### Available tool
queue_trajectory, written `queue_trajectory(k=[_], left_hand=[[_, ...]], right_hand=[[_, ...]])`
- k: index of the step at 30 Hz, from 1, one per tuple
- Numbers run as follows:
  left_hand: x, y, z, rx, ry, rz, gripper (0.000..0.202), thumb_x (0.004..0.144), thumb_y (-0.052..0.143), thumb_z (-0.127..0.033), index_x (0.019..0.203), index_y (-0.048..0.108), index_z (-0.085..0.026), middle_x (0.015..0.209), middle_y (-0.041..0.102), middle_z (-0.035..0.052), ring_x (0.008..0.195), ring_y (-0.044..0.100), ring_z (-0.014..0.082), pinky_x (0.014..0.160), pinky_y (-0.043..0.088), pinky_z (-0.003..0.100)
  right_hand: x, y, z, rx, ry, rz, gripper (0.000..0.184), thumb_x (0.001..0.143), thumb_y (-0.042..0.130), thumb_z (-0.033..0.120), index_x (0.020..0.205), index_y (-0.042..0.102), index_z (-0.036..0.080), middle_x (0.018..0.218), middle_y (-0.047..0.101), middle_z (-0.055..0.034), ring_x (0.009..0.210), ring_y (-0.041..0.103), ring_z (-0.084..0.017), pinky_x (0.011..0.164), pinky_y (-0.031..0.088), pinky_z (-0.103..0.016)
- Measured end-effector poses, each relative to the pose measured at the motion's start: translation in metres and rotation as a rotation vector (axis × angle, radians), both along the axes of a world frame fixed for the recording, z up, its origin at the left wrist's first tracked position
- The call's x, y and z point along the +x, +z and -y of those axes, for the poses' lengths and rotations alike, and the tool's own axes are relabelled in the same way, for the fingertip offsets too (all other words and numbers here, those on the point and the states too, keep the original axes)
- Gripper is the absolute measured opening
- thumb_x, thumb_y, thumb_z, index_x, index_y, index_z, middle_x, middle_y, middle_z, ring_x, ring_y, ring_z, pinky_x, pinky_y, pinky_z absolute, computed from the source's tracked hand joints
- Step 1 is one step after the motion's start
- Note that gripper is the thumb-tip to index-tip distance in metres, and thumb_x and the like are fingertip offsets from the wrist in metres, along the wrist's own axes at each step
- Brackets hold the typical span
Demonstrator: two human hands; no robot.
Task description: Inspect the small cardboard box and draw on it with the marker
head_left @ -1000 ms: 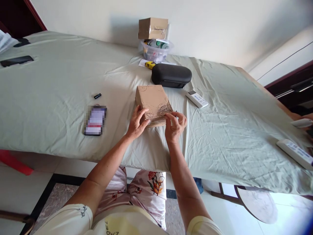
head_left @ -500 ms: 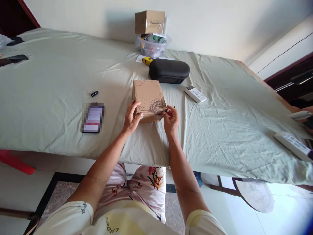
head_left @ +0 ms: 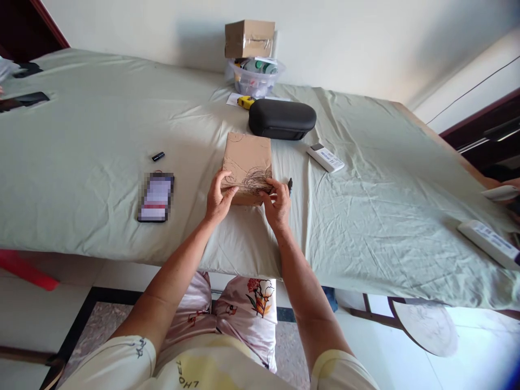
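Observation:
A small cardboard box with dark scribbled lines on its top sits on the cloth in front of me. My left hand grips its near left corner, thumb along the front edge and fingers on the side. At the near right corner, my right hand pinches the edge of the box between thumb and fingers. Just right of that hand lies a dark marker pen. The underside of the box is hidden.
Behind the box are a black hard case, a yellow tape measure and a plastic basket with another carton on it. A white device lies right; a phone and a black cap lie left.
The box has turned slightly, its far edge shifting right. My right hand has moved a little left along the near edge, and the marker shows more beside it.

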State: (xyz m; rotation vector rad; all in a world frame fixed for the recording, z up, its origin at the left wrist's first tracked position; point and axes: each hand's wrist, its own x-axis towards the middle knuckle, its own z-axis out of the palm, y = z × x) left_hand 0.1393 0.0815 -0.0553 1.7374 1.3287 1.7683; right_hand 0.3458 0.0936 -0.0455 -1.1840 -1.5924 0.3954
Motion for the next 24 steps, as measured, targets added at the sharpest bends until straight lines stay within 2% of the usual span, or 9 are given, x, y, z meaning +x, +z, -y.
queue_trajectory(k=[5,11,16,21,24], left_hand=[[0.002,-0.002,-0.001,-0.023,0.002,0.023,0.056,0.102,0.058,-0.068,0.139,0.057,-0.025,0.142,0.069,0.0126,0.136,0.064,0.028,0.12,0.05,0.044],[0.002,-0.001,0.0,-0.025,-0.015,0.025,0.055,0.103,0.058,-0.066,0.14,0.055,-0.025,0.143,0.067,0.0136,0.137,0.063,0.0282,0.122,0.047,0.044],[0.004,-0.003,-0.002,-0.004,-0.036,0.02,0.055,0.105,0.053,-0.065,0.142,0.051,-0.024,0.148,0.063,0.0156,0.141,0.06,0.028,0.124,0.046,0.045],[0.004,-0.003,-0.002,-0.022,-0.029,0.014,0.054,0.105,0.056,-0.061,0.143,0.049,-0.024,0.149,0.061,0.0152,0.144,0.058,0.0282,0.126,0.044,0.046],[0.003,-0.002,-0.003,-0.02,-0.034,0.014,0.049,0.105,0.058,-0.056,0.141,0.051,-0.024,0.146,0.064,0.0138,0.141,0.06,0.0276,0.126,0.044,0.045]], right_hand=[[-0.007,-0.002,-0.002,0.009,-0.048,-0.052,0.028,0.093,0.068,0.038,0.119,0.071,0.029,0.098,0.059,-0.0014,0.084,0.059,-0.016,0.069,0.058,-0.029],[-0.001,-0.001,-0.003,-0.002,0.044,-0.04,0.034,0.093,0.069,0.041,0.125,0.069,0.028,0.101,0.06,-0.003,0.087,0.06,-0.017,0.068,0.056,-0.029],[-0.007,-0.005,-0.006,0.034,-0.053,-0.045,0.026,0.094,0.065,0.035,0.118,0.069,0.026,0.103,0.061,-0.0035,0.083,0.059,-0.016,0.066,0.054,-0.029],[-0.01,-0.006,-0.007,0.005,-0.021,-0.062,0.037,0.094,0.065,0.039,0.129,0.066,0.028,0.102,0.059,-0.004,0.088,0.06,-0.018,0.066,0.053,-0.029],[-0.012,-0.006,-0.006,-0.005,-0.038,-0.061,0.036,0.093,0.066,0.04,0.127,0.067,0.027,0.103,0.058,-0.0041,0.088,0.058,-0.018,0.067,0.053,-0.03]])
